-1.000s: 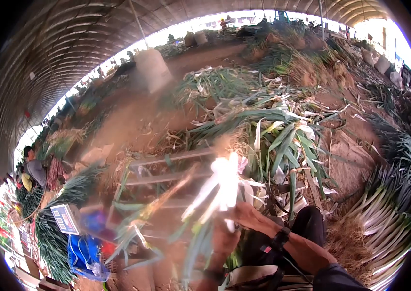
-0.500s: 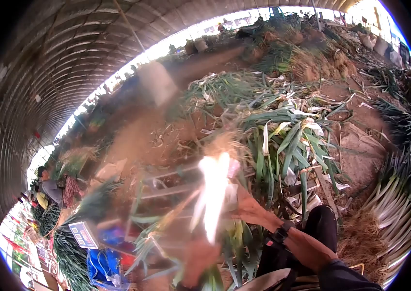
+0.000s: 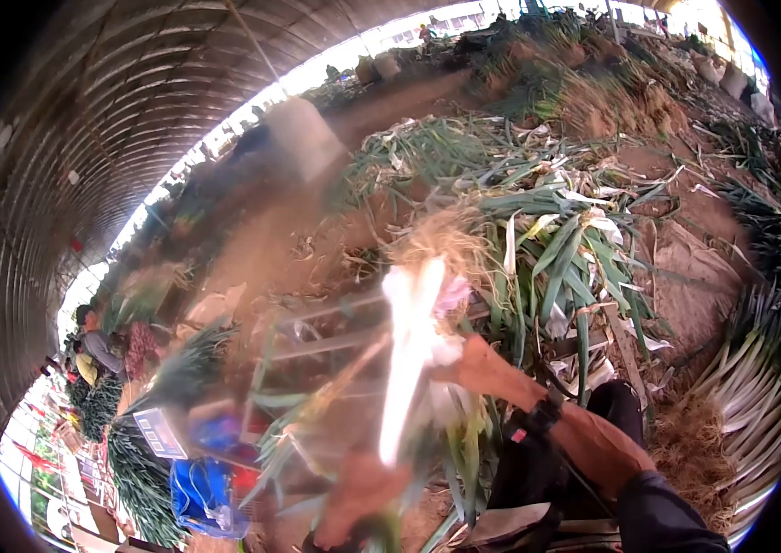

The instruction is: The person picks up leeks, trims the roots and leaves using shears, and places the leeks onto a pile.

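A long green onion (image 3: 404, 359) runs upright before me, its white stalk glaring from overexposure and its bushy brown roots (image 3: 441, 241) at the top. My right hand (image 3: 475, 367), with a dark watch on the wrist, is closed on the stalk below the roots; glare and haze hide the fingertips. Lower down, my blurred left hand (image 3: 363, 493) is closed round the same onion's lower end, where green leaves show beneath it. Something pinkish (image 3: 453, 295) sits behind the stalk, too hazy to name. A heap of loose green leaves (image 3: 575, 263) lies just beyond my right hand.
Cleaned green onions (image 3: 759, 387) lie in a row at right, roots toward me. A scale display (image 3: 160, 433) and a blue bag (image 3: 206, 498) stand at lower left. Another person (image 3: 100, 350) sits at far left. Onion piles (image 3: 593, 92) line the back beneath a curved roof.
My view has shifted slightly. The onion's white stalk now reaches more clearly down to my left hand, and its roots appear higher. Both hands keep nearly the same places.
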Available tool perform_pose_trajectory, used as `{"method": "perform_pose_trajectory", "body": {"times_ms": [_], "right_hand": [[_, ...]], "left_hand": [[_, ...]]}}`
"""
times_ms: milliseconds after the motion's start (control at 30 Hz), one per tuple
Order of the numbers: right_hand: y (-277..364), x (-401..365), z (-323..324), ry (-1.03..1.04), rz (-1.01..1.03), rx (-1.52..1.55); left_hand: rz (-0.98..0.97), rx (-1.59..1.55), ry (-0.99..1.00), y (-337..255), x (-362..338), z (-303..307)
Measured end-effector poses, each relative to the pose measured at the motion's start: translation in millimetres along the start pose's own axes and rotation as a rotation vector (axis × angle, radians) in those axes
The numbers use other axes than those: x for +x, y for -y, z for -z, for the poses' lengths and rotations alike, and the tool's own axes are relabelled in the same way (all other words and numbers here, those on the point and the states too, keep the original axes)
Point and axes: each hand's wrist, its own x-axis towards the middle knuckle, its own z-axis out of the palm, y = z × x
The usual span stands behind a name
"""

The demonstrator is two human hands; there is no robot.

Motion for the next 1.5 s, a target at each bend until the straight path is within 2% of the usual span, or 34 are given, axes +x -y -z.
{"method": "perform_pose_trajectory", "body": {"times_ms": [33, 67, 100, 167, 200, 233, 300, 333, 400, 433, 533, 667, 767, 833, 867, 900, 933, 1033, 1200, 1367, 1500], "right_hand": [[-23, 15, 9, 0.039, -0.028, -0.199], [-16, 25, 23, 0.065, -0.065, -0.379], [-9, 34, 38, 0.098, -0.097, -0.559], [-57, 62, 31, -0.143, 0.461, -0.118], [-48, 60, 40, -0.184, 0.559, -0.166], [-38, 58, 48, -0.232, 0.655, -0.216], [-16, 44, 67, -0.193, 0.601, -0.822], [-20, 49, 67, -0.140, 0.475, -0.864], [-30, 59, 63, -0.034, 0.218, -0.942], [-26, 53, 65, -0.056, 0.327, -0.957], [-61, 55, 65, -0.025, 0.330, -0.989], [-83, 45, 59, 0.037, 0.134, -1.038], [-83, 47, 91, 0.041, -0.077, -1.114], [-137, 55, 164, -0.280, -0.203, -0.939], [-162, 57, 180, -0.615, -0.208, -0.812], [-146, 63, 197, -0.512, -0.290, -0.803], [-136, 53, 210, -0.502, -0.080, -0.630], [-105, 86, 228, -0.574, -0.027, -0.234], [36, 169, 276, -0.653, 0.307, -0.935], [145, 181, 268, -0.390, 0.320, -1.552], [182, 183, 254, -0.216, 0.279, -1.755]], "left_hand": [[0.136, 0.035, 0.020, -51, 3, 21], [0.269, 0.073, 0.038, -78, 6, 32], [0.326, 0.060, 0.031, -64, -3, 24], [0.318, 0.220, 0.091, -28, -32, -3], [0.491, 0.183, 0.209, -32, -40, -5], [0.405, 0.221, -0.026, -43, -55, -23], [0.340, 0.150, -0.066, -36, -78, -40], [0.308, 0.114, -0.083, -36, -87, -46], [0.378, 0.122, -0.021, -40, -102, -52], [0.390, 0.100, -0.011, -38, -105, -54], [0.409, 0.031, -0.001, -30, -108, -57], [0.423, -0.054, 0.008, -21, -108, -61], [0.422, -0.099, 0.001, -14, -111, -62], [0.438, -0.136, -0.003, -8, -114, -64], [0.446, -0.155, 0.002, -6, -115, -64], [0.447, -0.175, 0.002, -4, -114, -65], [0.450, -0.188, 0.003, -3, -113, -66], [0.459, -0.222, 0.003, -1, -113, -71], [0.490, -0.286, 0.006, 3, -118, -74], [0.536, -0.391, -0.012, 7, -140, -71], [0.557, -0.464, -0.028, 7, -167, -73]]}}
